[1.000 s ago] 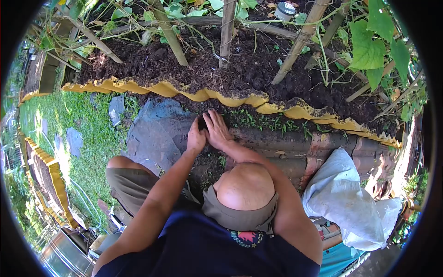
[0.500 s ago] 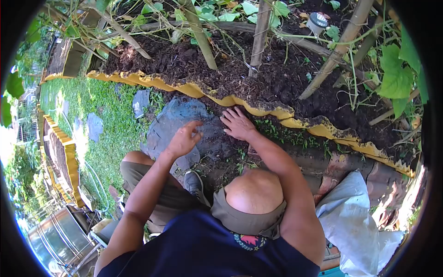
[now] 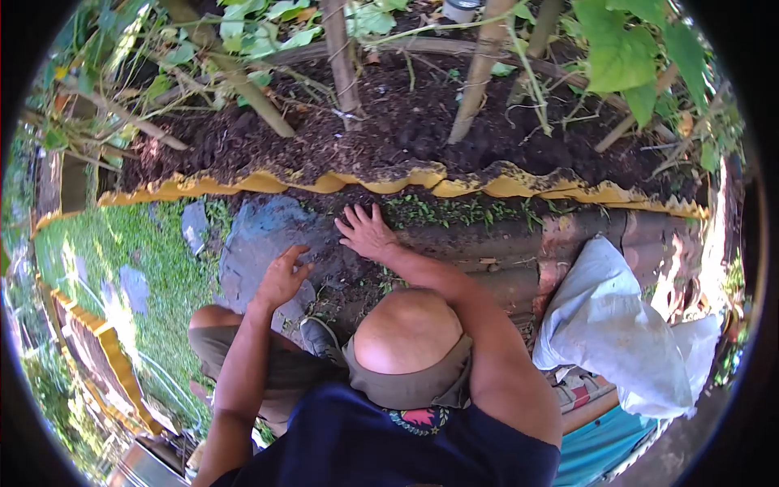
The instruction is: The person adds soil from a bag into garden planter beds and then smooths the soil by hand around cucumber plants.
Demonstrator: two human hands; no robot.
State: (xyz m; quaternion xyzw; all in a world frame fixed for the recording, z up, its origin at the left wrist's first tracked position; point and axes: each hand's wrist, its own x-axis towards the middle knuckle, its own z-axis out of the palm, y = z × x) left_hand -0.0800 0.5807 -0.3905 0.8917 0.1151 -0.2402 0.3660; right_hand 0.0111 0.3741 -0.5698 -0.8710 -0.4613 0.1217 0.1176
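Note:
My left hand (image 3: pixel 284 277) hangs over a flat grey stone slab (image 3: pixel 251 245), fingers loosely bent, thumb apart and nothing visible between them. On the dark soil at the slab's right side, my right hand (image 3: pixel 367 234) lies palm down with its fingers spread. Its fingertips point toward the wavy yellow edging (image 3: pixel 324 182) of a raised garden bed. Small green weeds (image 3: pixel 430 213) grow just right of that hand, along the foot of the edging.
Dark soil (image 3: pixel 414 105) fills the bed, with wooden stakes (image 3: pixel 479 77) and leafy vines (image 3: pixel 621 49) above it. Corrugated brown sheets (image 3: pixel 495 247) and a pale sack (image 3: pixel 608 325) lie at the right. Grass (image 3: pixel 162 252) with stone pieces (image 3: pixel 135 289) spreads leftward. My bent knees are below my hands.
The view has turned to the right, so the bed, slab and hands appear further left. My right hand stays spread on the soil; my left hand remains over the slab.

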